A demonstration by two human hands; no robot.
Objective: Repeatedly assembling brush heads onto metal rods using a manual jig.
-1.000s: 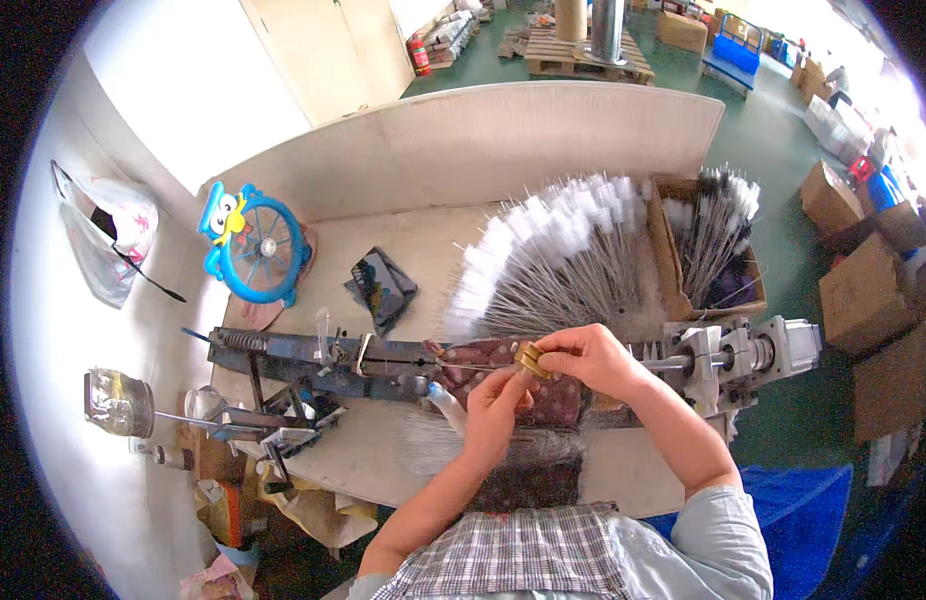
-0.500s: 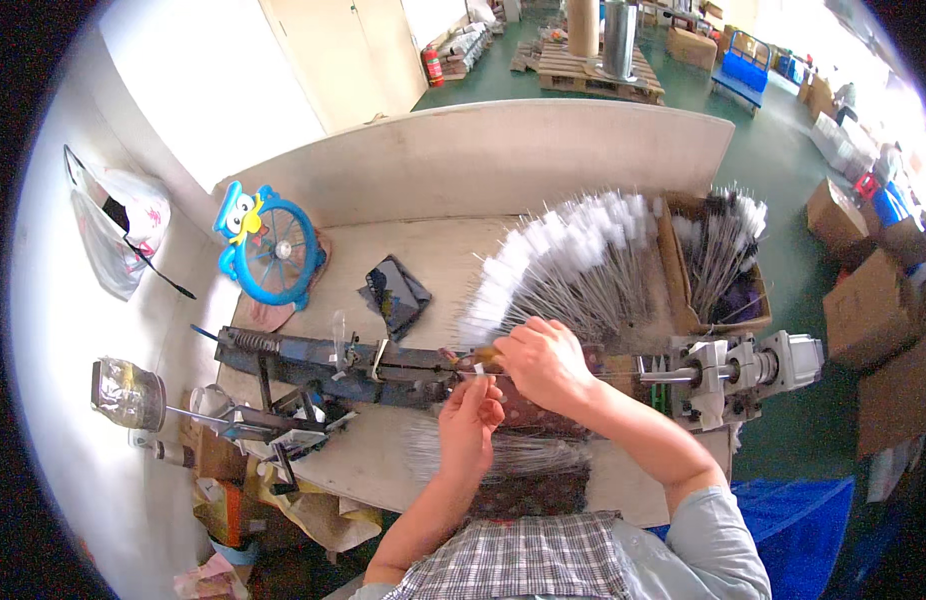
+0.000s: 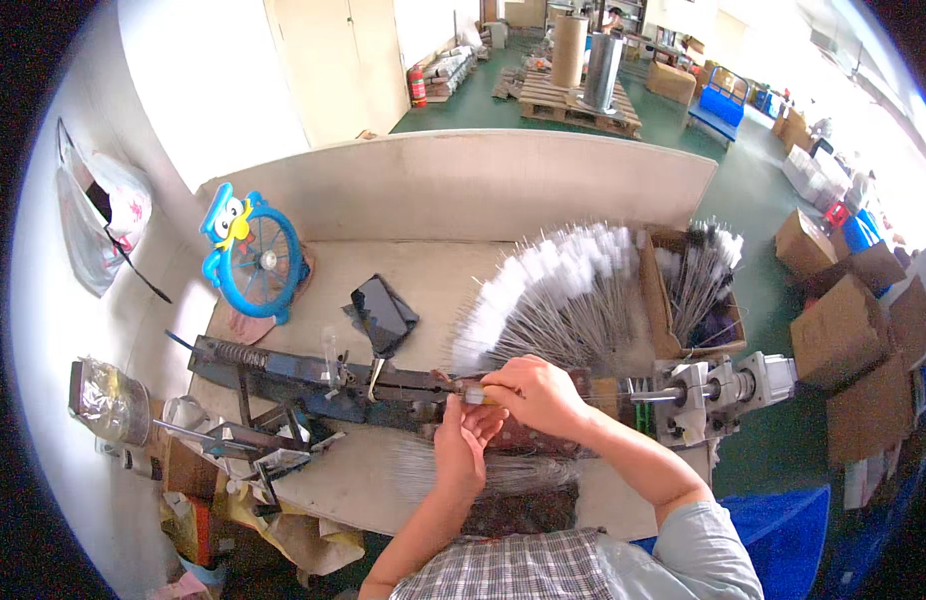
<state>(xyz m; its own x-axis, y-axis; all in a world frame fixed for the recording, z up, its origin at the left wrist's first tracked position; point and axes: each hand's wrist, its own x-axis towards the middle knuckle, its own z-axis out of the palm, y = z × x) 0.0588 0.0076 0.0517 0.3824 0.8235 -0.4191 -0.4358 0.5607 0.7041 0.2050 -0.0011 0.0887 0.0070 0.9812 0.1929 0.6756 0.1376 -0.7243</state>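
Note:
At the middle of the bench, my right hand [image 3: 539, 392] is closed, fingers pinched round a small yellow-and-white piece [image 3: 475, 396] whose kind I cannot make out. My left hand [image 3: 465, 440] is just below and left of it, thumb raised to that piece and fingers curled; whatever they hold is hidden. Both hands are at the right end of a long dark metal rail [image 3: 313, 385] of a bench machine. Behind them, many white-bristled wire brushes [image 3: 553, 275] lie fanned out. Thin bare wires [image 3: 523, 474] lie in a bundle below my hands.
A motor with shaft clamps [image 3: 728, 385] is mounted at the bench's right end. A cardboard box [image 3: 663, 310] of dark and white brushes stands behind it. A blue duck-shaped fan [image 3: 258, 255] and a black flat pouch [image 3: 383, 315] are at the left. A low panel [image 3: 463, 185] borders the bench's back.
The whole view has shifted a little as the head moved. My right hand has come down closer to my left, and the yellow-and-white piece now shows between them.

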